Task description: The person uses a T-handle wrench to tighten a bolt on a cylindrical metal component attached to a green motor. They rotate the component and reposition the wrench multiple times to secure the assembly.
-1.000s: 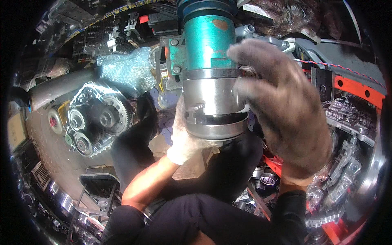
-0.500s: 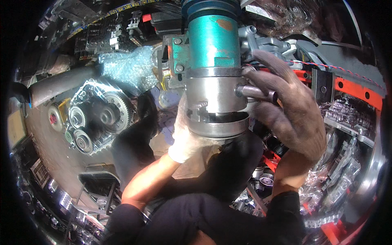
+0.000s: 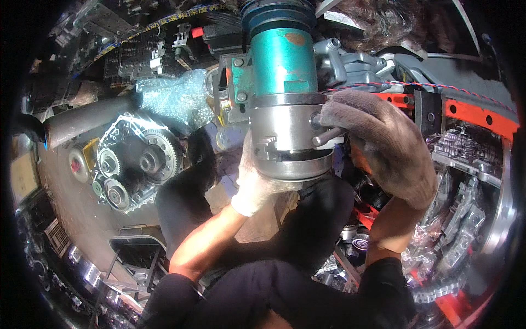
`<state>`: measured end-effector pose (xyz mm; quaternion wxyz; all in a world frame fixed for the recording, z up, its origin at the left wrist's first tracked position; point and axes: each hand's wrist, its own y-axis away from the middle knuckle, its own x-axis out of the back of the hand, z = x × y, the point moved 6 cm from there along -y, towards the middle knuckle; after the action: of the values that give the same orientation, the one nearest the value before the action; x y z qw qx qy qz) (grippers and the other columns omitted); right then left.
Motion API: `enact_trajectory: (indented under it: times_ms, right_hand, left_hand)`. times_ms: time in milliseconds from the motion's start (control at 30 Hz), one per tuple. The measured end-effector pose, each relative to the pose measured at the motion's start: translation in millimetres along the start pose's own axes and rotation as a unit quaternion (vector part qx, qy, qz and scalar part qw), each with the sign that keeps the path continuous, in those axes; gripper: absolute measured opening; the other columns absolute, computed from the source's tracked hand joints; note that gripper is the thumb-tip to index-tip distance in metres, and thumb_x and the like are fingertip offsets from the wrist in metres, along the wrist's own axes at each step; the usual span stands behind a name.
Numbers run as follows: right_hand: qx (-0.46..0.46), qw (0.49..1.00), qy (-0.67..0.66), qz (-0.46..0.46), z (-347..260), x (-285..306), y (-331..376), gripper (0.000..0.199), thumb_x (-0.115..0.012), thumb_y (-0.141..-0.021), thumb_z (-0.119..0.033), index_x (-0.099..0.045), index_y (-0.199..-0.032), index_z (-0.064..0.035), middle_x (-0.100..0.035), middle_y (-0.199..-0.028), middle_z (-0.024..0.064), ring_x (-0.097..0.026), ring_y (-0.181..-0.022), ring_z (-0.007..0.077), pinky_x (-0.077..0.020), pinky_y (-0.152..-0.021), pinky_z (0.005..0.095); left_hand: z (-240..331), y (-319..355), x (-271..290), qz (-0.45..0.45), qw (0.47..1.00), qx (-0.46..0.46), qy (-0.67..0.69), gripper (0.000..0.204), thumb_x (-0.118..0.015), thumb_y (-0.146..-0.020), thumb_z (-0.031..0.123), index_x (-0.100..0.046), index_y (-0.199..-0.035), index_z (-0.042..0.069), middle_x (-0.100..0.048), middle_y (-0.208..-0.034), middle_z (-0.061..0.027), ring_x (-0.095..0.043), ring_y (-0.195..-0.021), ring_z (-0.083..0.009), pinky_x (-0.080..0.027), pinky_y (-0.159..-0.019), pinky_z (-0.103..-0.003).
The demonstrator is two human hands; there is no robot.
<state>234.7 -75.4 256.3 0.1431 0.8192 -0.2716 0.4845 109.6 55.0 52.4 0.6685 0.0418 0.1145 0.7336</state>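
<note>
- Fingers of R hand, right of ctr: bent round the key, tips right by the chuck; some hidden, so exact grip can't be told. L hand, ctr: cups the drum from below & left in frame, far fingertips out of sight.
- Gear case, left of frame: on floor, gears facing up, well apart from both hands; prob. set aside there for knee room.
- Barrel, top ctr: teal, w/ bolted bracket along its left side, prob. to keep it steady.
- Bubble wrap, upper left: bunched btw gear case & bracket; prob. padding, contents can't be made out.
- Chuck, ctr: bare steel, directly below barrel in frame, in line w/ it.
- Drum, ctr: just below chuck, dark gap btw them on the near side. L hand wraps its lower edge, prob. to take wt & stop it shifting.
- Key, right of ctr: set in chuck's right side, bar tilted up to the right under R hand; bar prob. gives leverage.
</note>
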Motion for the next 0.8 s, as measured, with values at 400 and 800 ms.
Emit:
enact_trajectory:
  times_ms: [400, 800]
  right_hand:
    - [-0.19, 0.915, -0.3, 0.192, 25, -1, -10, 0.036, -0.068, -0.098, 0.001, -0.07, -0.133, -0.0052, -0.074, -0.121, 0.0114, -0.073, -0.098, 0.0201, -0.0631, -0.086, 0.0339]
    - [-0.024, 0.997, 0.074, 0.022, -59, -3, 16, 0.042, -0.079, -0.089, -0.029, -0.068, -0.124, -0.0109, -0.074, -0.118, 0.0107, -0.074, -0.105, 0.0317, -0.0339, -0.124, 0.0606]
  left_hand:
    - [-27, 4, -2, 0.02, 0.999, 0.036, 0.006, 0.121, -0.104, -0.055, 0.029, -0.039, -0.154, 0.004, -0.064, -0.136, -0.0121, -0.065, -0.123, -0.0272, -0.054, -0.106, -0.043]
    - [-31, 5, -1, -0.001, 0.998, 0.034, 0.052, 0.122, -0.103, -0.06, 0.026, -0.033, -0.157, 0.006, -0.063, -0.138, -0.0123, -0.065, -0.124, -0.0264, -0.055, -0.106, -0.042]
